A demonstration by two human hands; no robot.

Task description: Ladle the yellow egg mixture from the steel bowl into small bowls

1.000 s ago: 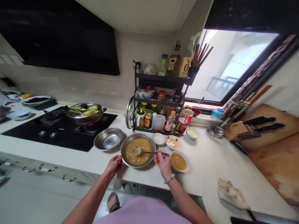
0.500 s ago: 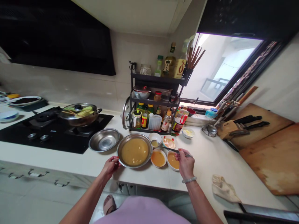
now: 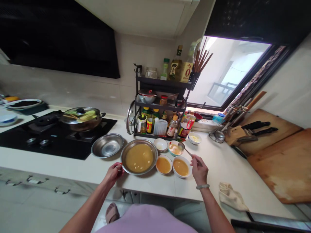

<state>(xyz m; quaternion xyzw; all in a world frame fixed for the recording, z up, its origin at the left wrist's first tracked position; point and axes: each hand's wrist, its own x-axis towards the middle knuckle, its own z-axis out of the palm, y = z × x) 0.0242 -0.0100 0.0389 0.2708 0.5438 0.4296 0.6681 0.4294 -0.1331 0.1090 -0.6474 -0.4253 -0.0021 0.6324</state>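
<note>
My left hand (image 3: 116, 172) grips the near left rim of a wide metal basin (image 3: 123, 164) of yellowish-brown liquid with pale bits floating in it. In my right hand (image 3: 199, 169) is the handle of a metal ladle (image 3: 181, 146), its bowl over the far right bowl (image 3: 175, 153), which holds pale orange liquid. Two white bowls of orange liquid, the left one (image 3: 163, 165) and the right one (image 3: 181, 167), stand to the right of the basin. Behind them is a small white bowl (image 3: 160, 144) with little or nothing visible inside.
An empty metal basin (image 3: 108, 146) stands left, beside the black stove (image 3: 80, 147) with a lidded pan (image 3: 82, 119). A rack (image 3: 161, 105) of bottles stands behind. At right are a small bowl (image 3: 194, 138), a knife block (image 3: 236, 134), cutting boards (image 3: 279, 158) and a cloth (image 3: 230, 196).
My right hand has moved right, carrying the ladle from the small white bowl to the far right bowl. The left hand stays on the basin rim.
</note>
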